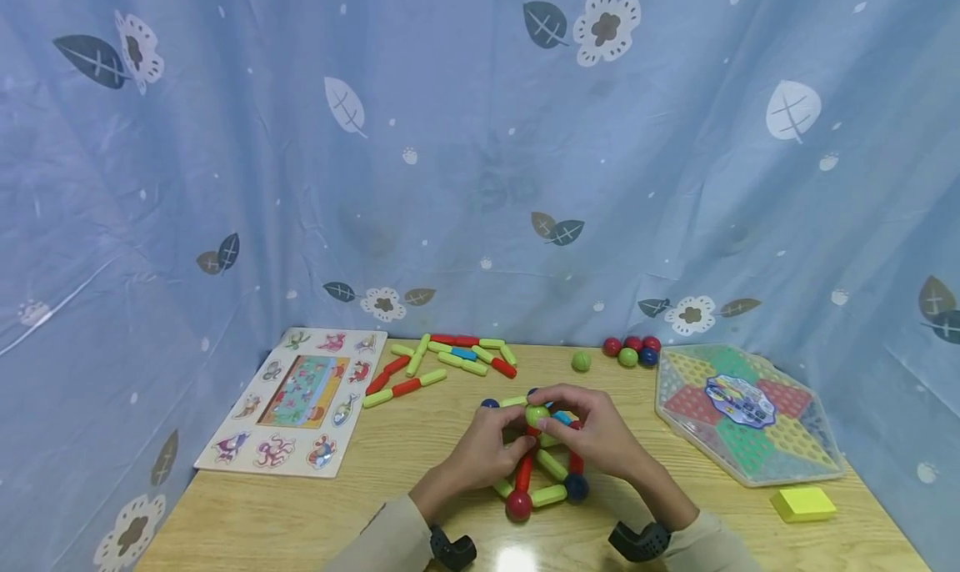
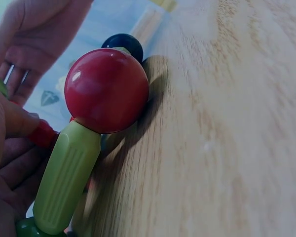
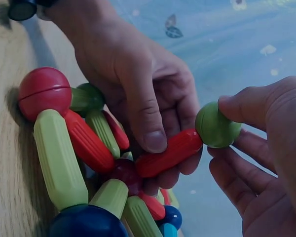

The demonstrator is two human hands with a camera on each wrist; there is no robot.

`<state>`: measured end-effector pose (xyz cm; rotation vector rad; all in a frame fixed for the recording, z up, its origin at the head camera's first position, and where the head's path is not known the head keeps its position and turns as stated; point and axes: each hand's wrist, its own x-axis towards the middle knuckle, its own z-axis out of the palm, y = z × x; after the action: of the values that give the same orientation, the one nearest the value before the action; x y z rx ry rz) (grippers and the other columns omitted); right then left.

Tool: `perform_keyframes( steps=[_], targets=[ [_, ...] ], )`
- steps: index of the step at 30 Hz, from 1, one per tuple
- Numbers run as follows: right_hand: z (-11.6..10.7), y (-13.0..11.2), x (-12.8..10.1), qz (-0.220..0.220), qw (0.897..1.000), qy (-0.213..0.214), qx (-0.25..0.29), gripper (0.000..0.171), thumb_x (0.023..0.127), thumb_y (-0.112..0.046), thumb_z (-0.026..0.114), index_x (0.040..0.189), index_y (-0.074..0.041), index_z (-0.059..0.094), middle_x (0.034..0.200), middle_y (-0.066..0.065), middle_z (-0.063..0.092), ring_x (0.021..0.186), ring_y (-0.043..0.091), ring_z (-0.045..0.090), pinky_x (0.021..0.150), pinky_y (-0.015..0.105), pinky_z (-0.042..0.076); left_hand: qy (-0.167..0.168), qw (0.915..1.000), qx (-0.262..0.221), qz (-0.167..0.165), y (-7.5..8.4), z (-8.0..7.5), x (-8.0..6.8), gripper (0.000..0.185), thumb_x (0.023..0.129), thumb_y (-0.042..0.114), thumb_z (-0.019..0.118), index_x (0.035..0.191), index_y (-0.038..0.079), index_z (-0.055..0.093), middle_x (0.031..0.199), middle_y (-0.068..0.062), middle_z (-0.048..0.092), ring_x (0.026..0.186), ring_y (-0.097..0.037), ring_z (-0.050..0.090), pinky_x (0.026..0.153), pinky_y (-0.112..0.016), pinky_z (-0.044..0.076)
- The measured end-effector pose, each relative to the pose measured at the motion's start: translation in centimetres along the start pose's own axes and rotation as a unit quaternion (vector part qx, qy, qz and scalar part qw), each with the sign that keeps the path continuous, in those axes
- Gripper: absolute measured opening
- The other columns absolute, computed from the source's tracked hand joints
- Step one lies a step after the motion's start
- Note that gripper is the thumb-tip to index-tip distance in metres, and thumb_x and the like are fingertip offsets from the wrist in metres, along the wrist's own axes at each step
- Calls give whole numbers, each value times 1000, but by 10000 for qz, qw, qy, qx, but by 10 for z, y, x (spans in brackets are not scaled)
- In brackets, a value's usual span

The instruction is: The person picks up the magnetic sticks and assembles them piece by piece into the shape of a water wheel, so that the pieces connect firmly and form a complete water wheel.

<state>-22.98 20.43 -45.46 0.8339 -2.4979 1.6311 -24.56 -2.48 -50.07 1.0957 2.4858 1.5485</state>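
My left hand (image 1: 480,449) holds a red magnetic rod (image 3: 170,154) between thumb and fingers; the rod stands up from the middle of a ball-and-rod structure. At its upper end is a green ball (image 3: 217,125), which my right hand (image 1: 596,432) pinches between thumb and fingertips. The ball touches the rod's tip. Below, the structure rests on the table, with a red ball (image 1: 518,505) at the near corner and a dark blue ball (image 1: 576,487) to its right. A light green rod (image 2: 69,177) joins the red ball in the left wrist view. My hands hide part of the structure.
Loose green, red and blue rods (image 1: 405,387) lie at the back left, beside a sea-animal puzzle board (image 1: 232,426). Several loose balls (image 1: 611,346) sit at the back. On the right are a hexagonal game box (image 1: 742,464) and a yellow block (image 1: 802,504). A curtain (image 1: 480,180) surrounds the table.
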Motion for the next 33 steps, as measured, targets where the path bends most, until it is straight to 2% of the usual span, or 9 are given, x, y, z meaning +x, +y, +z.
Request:
perform_keyframes(
  steps=[5, 10, 14, 17, 21, 24, 28, 30, 33],
  targets=[
    [-6, 6, 1, -94, 9998, -10, 175, 26, 105, -13, 75, 131, -11, 77, 135, 13, 76, 126, 11, 70, 103, 38, 61, -21, 10000, 4, -9, -1, 0, 1, 27, 105, 4, 69, 130, 11, 73, 121, -3, 82, 115, -5, 74, 101, -24, 60],
    [-15, 34, 0, -249, 9973, 625, 300, 20, 104, -4, 71, 124, -4, 77, 125, 29, 74, 115, 19, 73, 100, 27, 59, -36, 9999, 37, -92, -1, 2, 2, 24, 105, 6, 69, 128, 12, 73, 119, -6, 82, 113, -4, 74, 100, -24, 59],
    [-16, 64, -8, 104, 9957, 922, -17, 17, 102, -1, 74, 118, -4, 79, 121, 25, 75, 103, 17, 72, 89, 23, 60, -49, 9999, -47, -126, -1, 4, 2, 27, 105, 6, 70, 131, 11, 72, 119, -8, 82, 110, -4, 74, 99, -25, 61],
    [-15, 78, -14, 332, 9969, 683, -210, 15, 101, -3, 76, 115, -7, 82, 122, 18, 76, 101, 12, 69, 81, 23, 59, -41, 9998, -158, -81, -1, 5, 2, 42, 103, 7, 71, 145, 6, 65, 123, -10, 81, 111, -5, 75, 99, -27, 61],
    [-15, 85, -16, 301, 9976, 508, -355, 12, 102, -8, 77, 110, -13, 84, 121, 11, 76, 101, 9, 67, 79, 24, 57, 104, 9996, -265, 30, 1, -1, 2, 60, 101, 9, 73, 158, 5, 55, 129, -9, 80, 114, -11, 77, 98, -31, 63],
    [-16, 86, -16, 263, 9972, 525, -467, 12, 103, -9, 76, 108, -16, 84, 116, 7, 77, 96, 9, 65, 77, 24, 55, 235, 9981, -570, 79, -2, -17, 0, 56, 100, 6, 73, 154, 5, 59, 131, -14, 78, 116, -26, 78, 100, -38, 63],
    [-16, 88, -16, 247, 9971, 524, -493, 12, 103, -8, 75, 107, -15, 84, 113, 6, 76, 92, 10, 64, 75, 24, 54, 487, 9915, -1201, -73, -16, -55, -13, 48, 100, 2, 73, 148, 3, 64, 134, -28, 74, 119, -45, 74, 104, -39, 62],
    [-15, 88, -16, 201, 9975, 519, -443, 12, 103, -8, 75, 107, -15, 84, 114, 6, 76, 93, 9, 64, 75, 24, 54, 676, 9875, -1416, -165, -25, -78, -24, 46, 100, 1, 73, 146, 2, 65, 133, -33, 72, 120, -48, 73, 102, -35, 62],
    [-13, 89, -14, 137, 9976, 554, -395, 12, 103, -7, 75, 107, -14, 84, 113, 6, 76, 95, 9, 65, 77, 24, 55, 883, 9842, -1522, -194, -39, -115, -43, 43, 101, 0, 73, 144, -3, 65, 132, -39, 69, 120, -42, 75, 98, -31, 63]
  ],
)
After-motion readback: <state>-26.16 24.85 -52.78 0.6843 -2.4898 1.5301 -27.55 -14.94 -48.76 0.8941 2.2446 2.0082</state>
